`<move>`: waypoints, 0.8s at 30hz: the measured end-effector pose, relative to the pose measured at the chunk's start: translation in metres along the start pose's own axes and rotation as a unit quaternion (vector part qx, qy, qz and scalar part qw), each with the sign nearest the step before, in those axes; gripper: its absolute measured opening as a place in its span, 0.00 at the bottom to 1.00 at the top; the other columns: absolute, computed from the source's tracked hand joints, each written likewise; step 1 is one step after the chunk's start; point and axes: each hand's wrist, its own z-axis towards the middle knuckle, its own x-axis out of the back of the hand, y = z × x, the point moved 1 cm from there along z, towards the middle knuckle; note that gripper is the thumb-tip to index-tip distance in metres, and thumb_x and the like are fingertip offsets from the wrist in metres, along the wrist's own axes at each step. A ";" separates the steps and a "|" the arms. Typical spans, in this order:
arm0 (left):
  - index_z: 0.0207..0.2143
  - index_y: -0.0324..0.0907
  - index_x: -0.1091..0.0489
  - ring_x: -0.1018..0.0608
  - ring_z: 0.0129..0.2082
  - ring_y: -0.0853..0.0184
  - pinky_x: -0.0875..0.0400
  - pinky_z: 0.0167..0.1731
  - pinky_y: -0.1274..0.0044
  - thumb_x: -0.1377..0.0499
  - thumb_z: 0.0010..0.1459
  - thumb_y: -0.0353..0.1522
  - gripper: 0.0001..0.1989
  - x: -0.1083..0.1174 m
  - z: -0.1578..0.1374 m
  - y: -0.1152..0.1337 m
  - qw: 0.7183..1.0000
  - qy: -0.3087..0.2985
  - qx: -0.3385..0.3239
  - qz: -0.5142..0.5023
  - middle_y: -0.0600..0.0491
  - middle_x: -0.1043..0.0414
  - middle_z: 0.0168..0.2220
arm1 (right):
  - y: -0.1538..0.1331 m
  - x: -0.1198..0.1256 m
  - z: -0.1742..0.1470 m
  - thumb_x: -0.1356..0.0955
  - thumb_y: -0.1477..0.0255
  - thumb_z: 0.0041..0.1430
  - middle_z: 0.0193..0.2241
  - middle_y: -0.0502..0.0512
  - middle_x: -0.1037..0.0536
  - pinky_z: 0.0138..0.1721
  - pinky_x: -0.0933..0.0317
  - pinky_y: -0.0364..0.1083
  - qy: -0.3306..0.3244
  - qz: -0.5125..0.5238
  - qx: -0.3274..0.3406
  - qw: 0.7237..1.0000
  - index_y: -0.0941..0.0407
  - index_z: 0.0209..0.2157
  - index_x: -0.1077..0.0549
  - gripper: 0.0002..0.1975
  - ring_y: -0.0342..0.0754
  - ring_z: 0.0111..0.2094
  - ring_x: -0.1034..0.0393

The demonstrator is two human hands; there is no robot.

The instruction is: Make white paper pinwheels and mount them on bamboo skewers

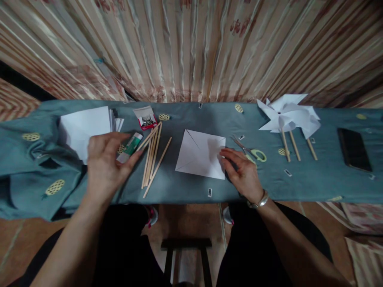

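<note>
A square white sheet of paper (197,155) lies on the cloth before me, with diagonal lines running in from its corners. My right hand (241,173) is at its right edge, with thumb and fingertips close together on the paper. On the left, my left hand (109,159) is open, thumb and fingers apart around a small green-and-white block (131,147), perhaps an eraser or a glue stick. I cannot tell whether it touches the block. Several thin wooden sticks (152,155) lie between that hand and the sheet. Scissors (248,150) with pale green handles rest just beyond my right hand.
White paper pinwheels (287,113) on wooden sticks lie at the right, with a dark phone (354,149) beyond them. A stack of white paper (85,127) is at the left. A small red-and-white box (146,118) holds metal pieces. Pleated curtains (191,52) hang behind the table.
</note>
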 end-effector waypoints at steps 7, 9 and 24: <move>0.42 0.39 0.26 0.24 0.44 0.58 0.27 0.42 0.67 0.41 0.62 0.27 0.07 -0.067 -0.025 0.097 0.951 -0.153 -0.260 -0.073 0.46 0.23 0.42 | 0.003 -0.002 -0.007 0.38 0.69 0.66 0.51 0.60 0.21 0.57 0.37 0.58 -0.035 -0.026 0.024 0.999 0.53 0.48 0.23 0.15 0.55 0.54 0.29; 0.41 0.38 0.27 0.25 0.43 0.57 0.26 0.42 0.66 0.41 0.61 0.28 0.06 -0.077 -0.025 0.105 0.946 -0.178 -0.262 -0.064 0.45 0.23 0.42 | 0.003 -0.001 -0.008 0.38 0.70 0.67 0.51 0.61 0.22 0.58 0.37 0.58 -0.052 -0.026 0.033 0.998 0.54 0.49 0.24 0.15 0.55 0.54 0.29; 0.36 0.37 0.29 0.26 0.35 0.61 0.28 0.36 0.71 0.46 0.64 0.25 0.06 -0.087 -0.021 0.109 0.929 -0.224 -0.293 -0.014 0.48 0.26 0.35 | 0.008 0.006 -0.011 0.39 0.79 0.61 0.56 0.59 0.25 0.61 0.40 0.59 -0.131 0.031 0.035 0.990 0.53 0.51 0.24 0.21 0.54 0.59 0.33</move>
